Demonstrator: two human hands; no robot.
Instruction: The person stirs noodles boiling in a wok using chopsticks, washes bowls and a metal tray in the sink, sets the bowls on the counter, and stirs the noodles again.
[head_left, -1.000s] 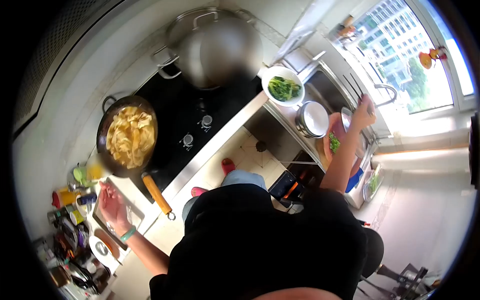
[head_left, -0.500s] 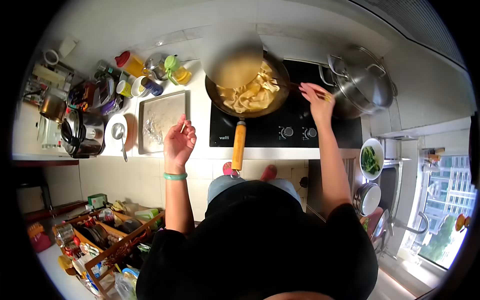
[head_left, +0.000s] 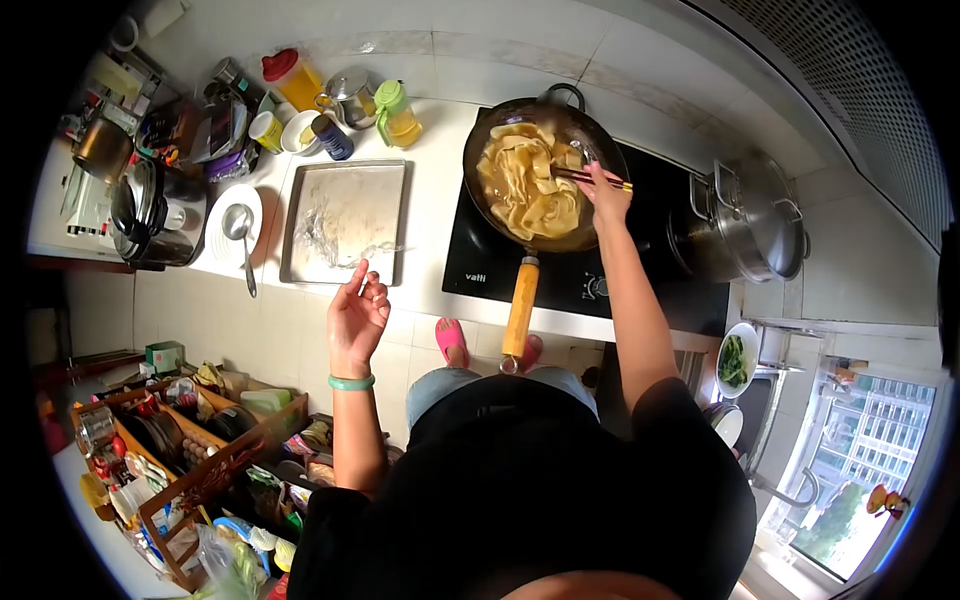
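Observation:
My right hand (head_left: pixel 606 198) is closed around a pair of dark chopsticks (head_left: pixel 570 174), held slantwise over the right side of the wok (head_left: pixel 590 135). Their tips reach into wide, flat, pale-brown noodles (head_left: pixel 535 185) lying in brownish liquid. The wok sits on the black stove, its wooden handle (head_left: pixel 520 310) pointing toward my body. Away from the wok, my left hand (head_left: pixel 358 318) hangs palm up with loosely bent fingers and nothing visible in it. It is just in front of a metal baking tray (head_left: pixel 300 215) that holds crumpled clear plastic film (head_left: pixel 318 235).
Left of the tray stands a white plate (head_left: pixel 215 235) with a spoon (head_left: pixel 237 222). Jugs and jars, including a green-topped jug (head_left: pixel 393 112), line the wall. A large steel pot (head_left: pixel 750 220) stands right of the wok. A bowl of greens (head_left: pixel 735 360) sits near the sink.
The view has turned, shifting the wok to the right in it. My right hand and the chopsticks have come closer in over the noodles. A blurred round patch over the wok is gone.

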